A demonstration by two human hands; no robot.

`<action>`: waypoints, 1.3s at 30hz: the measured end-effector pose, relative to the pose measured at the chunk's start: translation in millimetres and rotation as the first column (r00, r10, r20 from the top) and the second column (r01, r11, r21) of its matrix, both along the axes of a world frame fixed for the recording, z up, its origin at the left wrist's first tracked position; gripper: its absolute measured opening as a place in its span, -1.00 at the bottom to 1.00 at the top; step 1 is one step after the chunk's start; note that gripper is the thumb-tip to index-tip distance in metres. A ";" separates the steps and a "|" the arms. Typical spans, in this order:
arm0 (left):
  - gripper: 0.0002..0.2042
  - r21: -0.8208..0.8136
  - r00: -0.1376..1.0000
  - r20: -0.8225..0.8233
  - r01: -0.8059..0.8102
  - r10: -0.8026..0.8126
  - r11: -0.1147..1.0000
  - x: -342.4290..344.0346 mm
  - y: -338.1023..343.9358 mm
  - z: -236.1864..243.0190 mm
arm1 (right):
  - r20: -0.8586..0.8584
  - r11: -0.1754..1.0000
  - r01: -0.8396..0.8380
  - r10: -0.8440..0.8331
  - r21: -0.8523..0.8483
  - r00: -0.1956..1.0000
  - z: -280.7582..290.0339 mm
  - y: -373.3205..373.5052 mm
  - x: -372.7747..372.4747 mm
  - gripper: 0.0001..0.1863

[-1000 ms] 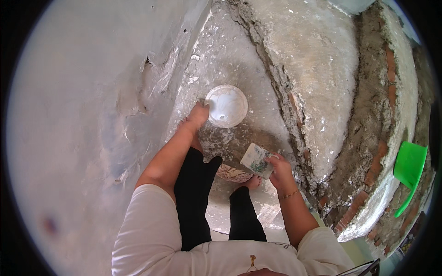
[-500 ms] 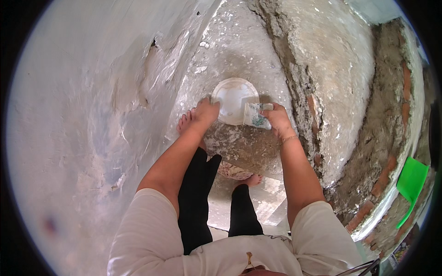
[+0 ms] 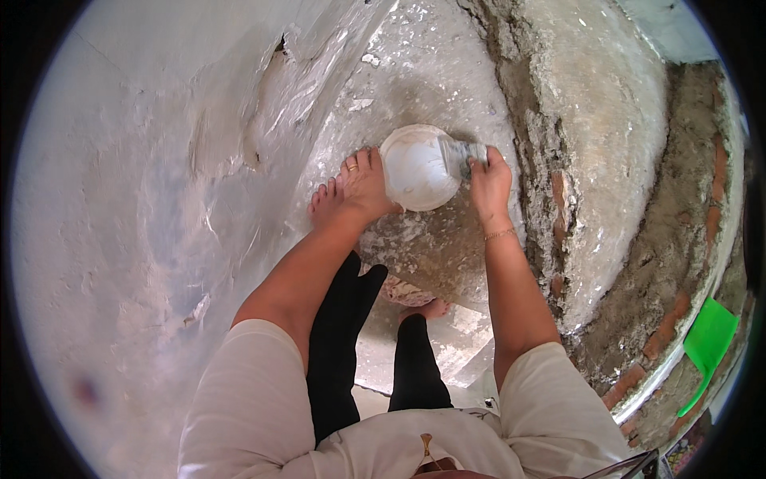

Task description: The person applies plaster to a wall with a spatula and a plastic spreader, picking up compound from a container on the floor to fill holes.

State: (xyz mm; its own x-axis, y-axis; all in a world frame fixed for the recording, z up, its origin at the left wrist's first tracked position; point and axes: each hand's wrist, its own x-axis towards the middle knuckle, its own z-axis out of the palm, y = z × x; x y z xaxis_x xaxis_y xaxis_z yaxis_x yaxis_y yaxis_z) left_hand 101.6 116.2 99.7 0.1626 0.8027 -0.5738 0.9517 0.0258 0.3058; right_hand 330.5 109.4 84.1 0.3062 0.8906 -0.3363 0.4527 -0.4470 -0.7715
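My left hand point(image 3: 365, 185) is against the left side of a round white container point(image 3: 416, 168), thumb at its rim and fingers curved along its outside. White material lies inside. My right hand point(image 3: 490, 182) grips a flat, stained scraper point(image 3: 464, 160), its far edge dipped into the container's right side. The container rests on a rough, speckled concrete ledge point(image 3: 399, 88); my bare left foot point(image 3: 325, 206) is just left of my left hand.
A smeared grey plaster wall point(image 3: 144, 223) fills the left. On the right, broken concrete steps point(image 3: 598, 136) show exposed brick, with a green plastic scoop point(image 3: 710, 335) on a farther one. My right foot point(image 3: 431, 310) stands below the container, on a lower surface.
My right hand has moved up, bringing the scraper from beside my leg into the container. My left hand and the container have moved slightly up and right in view.
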 end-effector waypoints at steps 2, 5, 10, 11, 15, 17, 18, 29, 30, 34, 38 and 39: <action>0.15 0.011 1.000 -0.020 -0.002 0.002 1.000 3.3 -2.0 -0.5 | 0.227 0.994 -0.080 0.061 0.076 0.972 6.3 18.9 -8.9 -0.82; 0.15 0.048 0.998 -0.068 0.011 -0.008 0.999 8.9 -4.5 -3.7 | 0.380 0.988 -0.060 0.110 -0.141 0.918 7.3 33.0 -16.2 -0.76; 0.24 0.084 0.995 -0.097 0.024 -0.016 0.996 5.6 -9.3 -12.0 | 0.306 0.976 -0.210 0.218 -0.060 0.927 4.3 30.5 -17.8 -0.69; 0.25 0.064 0.997 -0.075 0.021 -0.017 0.998 3.2 -11.6 -12.4 | 0.319 0.962 -0.229 0.266 -0.149 0.910 6.2 30.1 -18.1 -0.67; 0.16 0.079 1.000 -0.031 0.007 -0.004 0.997 -0.3 -16.8 -12.9 | 0.328 0.963 -0.233 0.266 -0.136 0.906 18.7 40.1 -24.3 -0.67; 0.05 0.095 0.998 0.009 -0.063 0.062 0.993 0.6 -16.1 -14.1 | 0.326 0.960 -0.243 0.276 -0.137 0.904 22.4 42.5 -29.5 -0.67; -0.06 0.115 0.991 0.053 -0.130 0.125 0.985 0.6 -14.9 -15.3 | 0.318 0.958 -0.245 0.281 -0.149 0.906 22.4 40.7 -30.4 -0.67; -0.39 0.041 0.933 0.075 -0.356 0.352 0.934 -9.4 -9.3 -47.8 | -0.188 0.973 0.230 -0.230 -0.021 0.955 -61.4 -52.1 20.1 -0.81; -0.40 -0.023 0.899 0.114 -0.424 0.424 0.905 -10.7 -9.2 -51.0 | -0.210 0.982 0.182 -0.169 0.045 0.963 -66.8 -59.6 18.7 -0.81; -0.41 -0.011 0.888 0.098 -0.451 0.450 0.892 -15.7 -6.2 -58.9 | -0.422 0.927 0.366 -0.363 -0.077 0.831 -75.7 -77.6 4.8 -0.75; -0.47 -0.117 0.885 0.053 -0.454 0.462 0.883 -22.1 -0.4 -54.4 | -0.281 0.954 0.297 -0.293 -0.030 0.914 -65.7 -83.1 -9.6 -0.75; -0.50 -0.155 0.880 0.042 -0.462 0.473 0.873 -22.7 1.0 -51.5 | -0.296 0.962 0.272 -0.264 -0.013 0.918 -60.4 -83.9 -13.5 -0.75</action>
State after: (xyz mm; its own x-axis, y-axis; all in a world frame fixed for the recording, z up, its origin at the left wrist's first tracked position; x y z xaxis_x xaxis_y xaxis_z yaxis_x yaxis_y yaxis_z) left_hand 78.9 117.2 48.1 -0.1646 0.7104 -0.6843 0.7923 0.5084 0.3373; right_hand 317.0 25.5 23.7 0.4265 0.7990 -0.4239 0.0712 -0.4968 -0.8649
